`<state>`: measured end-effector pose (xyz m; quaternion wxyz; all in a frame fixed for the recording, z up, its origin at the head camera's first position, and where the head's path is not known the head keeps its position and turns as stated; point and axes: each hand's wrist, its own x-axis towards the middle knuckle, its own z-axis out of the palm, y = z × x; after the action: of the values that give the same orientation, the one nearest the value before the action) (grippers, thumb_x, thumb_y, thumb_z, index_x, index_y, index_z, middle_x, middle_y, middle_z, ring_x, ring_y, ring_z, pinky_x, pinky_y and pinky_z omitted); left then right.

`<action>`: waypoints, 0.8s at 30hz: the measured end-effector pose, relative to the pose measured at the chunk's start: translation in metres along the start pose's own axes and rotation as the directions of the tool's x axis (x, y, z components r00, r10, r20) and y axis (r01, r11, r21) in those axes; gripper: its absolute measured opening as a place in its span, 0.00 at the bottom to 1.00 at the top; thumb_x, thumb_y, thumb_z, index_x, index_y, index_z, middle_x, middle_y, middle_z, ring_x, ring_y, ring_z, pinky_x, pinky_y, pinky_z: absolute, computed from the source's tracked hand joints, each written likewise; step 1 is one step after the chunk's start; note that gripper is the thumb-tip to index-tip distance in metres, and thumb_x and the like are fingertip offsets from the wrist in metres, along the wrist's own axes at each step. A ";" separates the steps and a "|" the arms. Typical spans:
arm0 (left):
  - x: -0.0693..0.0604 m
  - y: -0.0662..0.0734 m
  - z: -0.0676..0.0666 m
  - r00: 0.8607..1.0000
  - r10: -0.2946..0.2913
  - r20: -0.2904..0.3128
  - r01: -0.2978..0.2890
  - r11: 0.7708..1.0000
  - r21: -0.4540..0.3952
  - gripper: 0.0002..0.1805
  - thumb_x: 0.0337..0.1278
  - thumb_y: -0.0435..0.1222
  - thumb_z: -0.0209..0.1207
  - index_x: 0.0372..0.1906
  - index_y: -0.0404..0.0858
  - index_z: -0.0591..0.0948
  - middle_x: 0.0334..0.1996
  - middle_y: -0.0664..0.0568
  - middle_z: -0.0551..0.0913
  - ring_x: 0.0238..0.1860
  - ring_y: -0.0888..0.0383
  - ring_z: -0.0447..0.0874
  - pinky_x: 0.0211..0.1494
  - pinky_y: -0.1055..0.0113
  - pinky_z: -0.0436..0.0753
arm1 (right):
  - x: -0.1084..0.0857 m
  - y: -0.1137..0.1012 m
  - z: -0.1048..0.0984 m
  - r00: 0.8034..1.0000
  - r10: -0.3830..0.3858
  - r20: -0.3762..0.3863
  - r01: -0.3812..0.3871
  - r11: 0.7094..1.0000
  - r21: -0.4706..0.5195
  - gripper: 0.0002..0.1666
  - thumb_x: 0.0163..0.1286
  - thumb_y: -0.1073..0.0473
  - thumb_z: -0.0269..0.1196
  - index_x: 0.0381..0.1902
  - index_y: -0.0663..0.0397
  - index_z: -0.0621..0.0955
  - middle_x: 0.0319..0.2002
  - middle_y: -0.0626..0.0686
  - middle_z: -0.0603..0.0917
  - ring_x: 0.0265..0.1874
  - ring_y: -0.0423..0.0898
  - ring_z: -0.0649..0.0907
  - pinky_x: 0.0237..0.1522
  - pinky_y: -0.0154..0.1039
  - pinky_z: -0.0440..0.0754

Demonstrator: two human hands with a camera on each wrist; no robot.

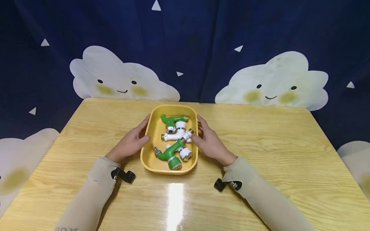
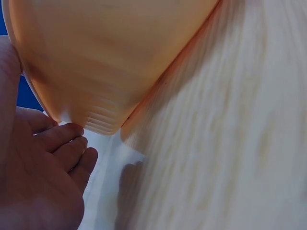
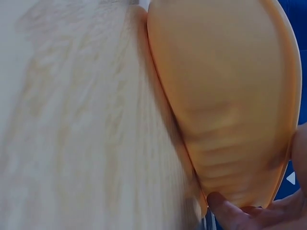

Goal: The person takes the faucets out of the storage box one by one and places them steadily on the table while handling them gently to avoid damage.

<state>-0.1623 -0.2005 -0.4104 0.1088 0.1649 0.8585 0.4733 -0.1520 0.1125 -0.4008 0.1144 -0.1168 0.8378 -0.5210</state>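
Observation:
A yellow plastic bin (image 1: pixel 170 172) stands on the table, holding several taps. Inside, a green tap (image 1: pixel 176 119) lies at the far end, and a white tap (image 1: pixel 173 136) sits in the middle. Nearer, another green tap (image 1: pixel 170 153) overlaps a second white tap (image 1: pixel 185 153). My left hand (image 1: pixel 130 142) holds the bin's left side, thumb at the rim and fingers against the outer wall (image 2: pixel 96 48). On the opposite side my right hand (image 1: pixel 211 142) grips too, its thumb over the rim; the right wrist view shows its fingers (image 3: pixel 230 213) under the wall's far end.
The light wooden table (image 1: pixel 268 154) extends to both sides of the bin. Behind its far edge hangs a dark blue curtain (image 1: pixel 196 38) printed with white clouds and triangles. A small black device (image 1: pixel 124 175) is strapped at each wrist.

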 end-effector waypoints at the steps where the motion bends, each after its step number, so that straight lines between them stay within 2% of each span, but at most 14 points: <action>1: 0.000 0.000 0.001 1.000 -0.002 -0.008 0.002 1.000 0.010 0.46 0.69 0.32 0.51 0.85 0.48 0.42 0.85 0.49 0.43 0.85 0.47 0.46 0.83 0.45 0.54 | 0.000 0.000 0.000 1.000 0.000 0.001 0.000 1.000 -0.005 0.51 0.74 0.56 0.56 0.85 0.47 0.42 0.81 0.56 0.61 0.73 0.54 0.76 0.66 0.50 0.79; 6: 0.000 -0.001 0.001 1.000 0.004 0.002 -0.004 1.000 0.026 0.45 0.70 0.35 0.51 0.85 0.50 0.42 0.85 0.46 0.48 0.82 0.43 0.58 0.78 0.45 0.65 | -0.001 0.001 -0.001 1.000 0.003 -0.012 -0.003 1.000 -0.002 0.52 0.73 0.57 0.57 0.85 0.47 0.43 0.80 0.56 0.63 0.72 0.54 0.77 0.66 0.50 0.80; 9: -0.002 -0.001 -0.005 1.000 -0.003 -0.003 0.003 0.997 0.078 0.45 0.70 0.38 0.52 0.85 0.51 0.43 0.84 0.46 0.52 0.79 0.40 0.64 0.75 0.44 0.70 | 0.001 0.000 0.003 1.000 -0.002 -0.010 0.002 1.000 0.023 0.52 0.73 0.57 0.57 0.85 0.47 0.43 0.80 0.56 0.64 0.72 0.54 0.77 0.66 0.49 0.80; 13: -0.004 0.000 -0.012 1.000 0.007 -0.015 -0.005 0.983 0.181 0.45 0.70 0.39 0.54 0.85 0.46 0.45 0.84 0.45 0.53 0.80 0.37 0.61 0.78 0.42 0.66 | 0.003 0.001 0.008 1.000 -0.017 -0.003 0.017 0.999 0.049 0.51 0.72 0.57 0.56 0.85 0.47 0.43 0.80 0.56 0.63 0.73 0.53 0.76 0.65 0.48 0.81; 18: -0.002 0.006 -0.014 0.999 0.029 0.019 -0.033 0.965 0.260 0.45 0.70 0.40 0.56 0.84 0.39 0.46 0.84 0.43 0.52 0.83 0.40 0.55 0.82 0.43 0.59 | 0.002 0.003 0.007 1.000 -0.004 -0.023 0.005 0.999 0.052 0.51 0.71 0.59 0.56 0.85 0.46 0.44 0.80 0.56 0.63 0.73 0.52 0.76 0.64 0.48 0.81; 21: 0.000 0.013 -0.016 0.999 0.013 0.032 -0.022 0.952 0.306 0.46 0.71 0.45 0.57 0.84 0.40 0.47 0.84 0.44 0.51 0.84 0.42 0.52 0.83 0.43 0.57 | 0.001 0.003 0.005 1.000 0.006 -0.030 -0.004 0.998 0.062 0.51 0.71 0.59 0.57 0.85 0.46 0.44 0.80 0.55 0.63 0.73 0.53 0.76 0.64 0.48 0.82; 24: 0.003 0.020 -0.018 0.999 -0.025 0.027 0.014 0.935 0.355 0.46 0.72 0.52 0.56 0.84 0.41 0.48 0.84 0.44 0.52 0.84 0.42 0.53 0.82 0.42 0.58 | 0.001 0.003 0.003 0.999 0.008 -0.035 -0.006 0.997 0.072 0.51 0.71 0.59 0.57 0.85 0.45 0.45 0.80 0.55 0.63 0.73 0.53 0.76 0.64 0.47 0.81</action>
<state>-0.1680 -0.2032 -0.3840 0.0955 0.1806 0.9295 0.3071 -0.1521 0.1106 -0.4049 0.1055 -0.1004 0.8208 -0.5524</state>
